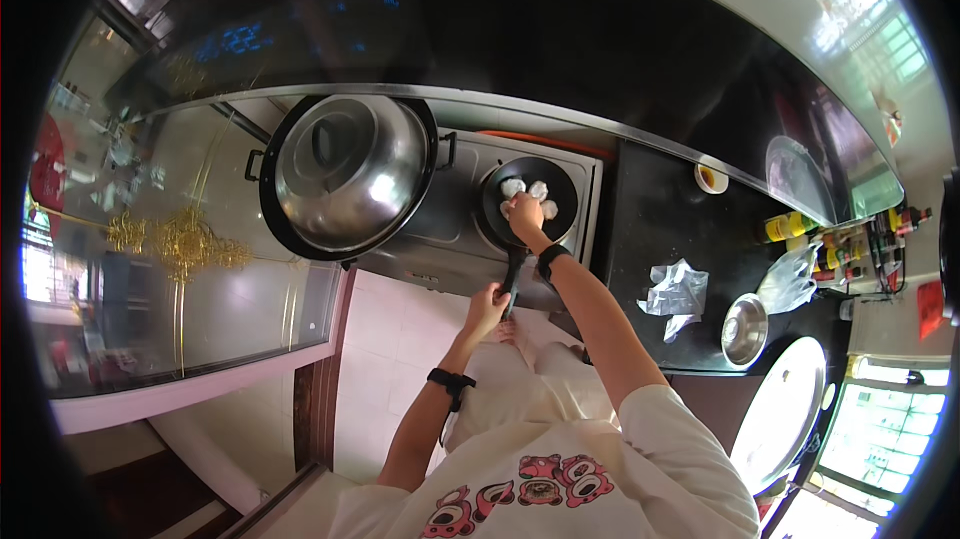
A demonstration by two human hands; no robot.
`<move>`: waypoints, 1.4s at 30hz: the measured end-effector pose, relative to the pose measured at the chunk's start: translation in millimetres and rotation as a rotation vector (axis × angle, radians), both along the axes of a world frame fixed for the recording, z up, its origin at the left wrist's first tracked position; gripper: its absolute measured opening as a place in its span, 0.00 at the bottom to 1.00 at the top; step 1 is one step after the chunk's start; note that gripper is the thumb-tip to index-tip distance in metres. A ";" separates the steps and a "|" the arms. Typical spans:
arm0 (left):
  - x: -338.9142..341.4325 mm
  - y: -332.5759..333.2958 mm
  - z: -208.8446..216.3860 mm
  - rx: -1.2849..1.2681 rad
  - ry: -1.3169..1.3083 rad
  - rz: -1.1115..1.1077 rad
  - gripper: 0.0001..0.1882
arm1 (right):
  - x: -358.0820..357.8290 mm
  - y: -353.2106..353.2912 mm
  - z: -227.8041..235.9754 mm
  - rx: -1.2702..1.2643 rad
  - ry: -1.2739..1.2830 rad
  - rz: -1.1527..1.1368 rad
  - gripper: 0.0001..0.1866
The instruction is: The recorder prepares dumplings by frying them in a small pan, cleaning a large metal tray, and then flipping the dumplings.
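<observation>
A small black frying pan [567, 186] sits on the right burner of the stove. Its black handle [514, 269] points toward me, and my left hand [487, 310] is closed around it. Several white, rounded lumps of food [513, 187] that look like dumplings lie in the pan. My right hand [525, 220] reaches down over the pan with its fingers drawn together against the nearer lumps. Whether a lump is pinched between those fingers is hidden by the hand itself.
On the left burner stands a large black wok [278, 209] under a domed metal lid [345, 199]. The dark counter at right carries a small bowl [711, 177], a crumpled clear plastic bag [674, 291], a metal bowl [744, 330] and several bottles [790, 227]. A dark range hood [560, 49] overhangs the stove.
</observation>
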State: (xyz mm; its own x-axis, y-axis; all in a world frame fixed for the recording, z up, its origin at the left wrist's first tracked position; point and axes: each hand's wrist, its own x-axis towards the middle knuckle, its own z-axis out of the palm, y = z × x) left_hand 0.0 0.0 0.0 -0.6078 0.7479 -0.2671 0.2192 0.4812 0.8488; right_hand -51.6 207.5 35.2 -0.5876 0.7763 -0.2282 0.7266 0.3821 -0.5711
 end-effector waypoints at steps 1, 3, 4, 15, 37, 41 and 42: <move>7.7 -2.4 0.0 0.017 -0.024 0.023 0.16 | 1.6 -3.7 -3.0 -0.049 0.003 -0.014 0.07; -14.3 -3.7 10.0 0.030 -0.007 0.014 0.16 | -21.1 -5.0 0.1 -0.102 0.050 -0.057 0.07; -10.9 -1.2 10.2 0.058 -0.012 0.018 0.16 | -20.2 -2.8 -8.6 -0.009 0.041 -0.039 0.06; -8.0 2.0 11.1 0.065 -0.042 0.018 0.16 | 2.8 0.3 42.3 0.104 -0.018 0.040 0.06; -18.7 8.8 8.8 -0.045 -0.404 0.107 0.15 | 546.0 56.9 138.0 -0.238 0.296 -0.565 0.06; -25.0 8.7 0.2 -0.111 -0.260 0.108 0.15 | 690.1 77.2 122.7 -0.208 0.374 -0.918 0.07; -34.2 1.9 -5.9 -0.124 -0.198 0.119 0.16 | 725.2 84.7 117.7 -0.199 0.281 -0.939 0.07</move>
State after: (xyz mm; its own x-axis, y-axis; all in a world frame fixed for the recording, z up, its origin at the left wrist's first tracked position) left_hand -34.2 1.9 -5.9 -0.6161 0.6288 -0.4744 -0.0094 0.5964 0.8027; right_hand 673.6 292.2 153.0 0.1923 0.9163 -0.3513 0.5136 -0.3990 -0.7596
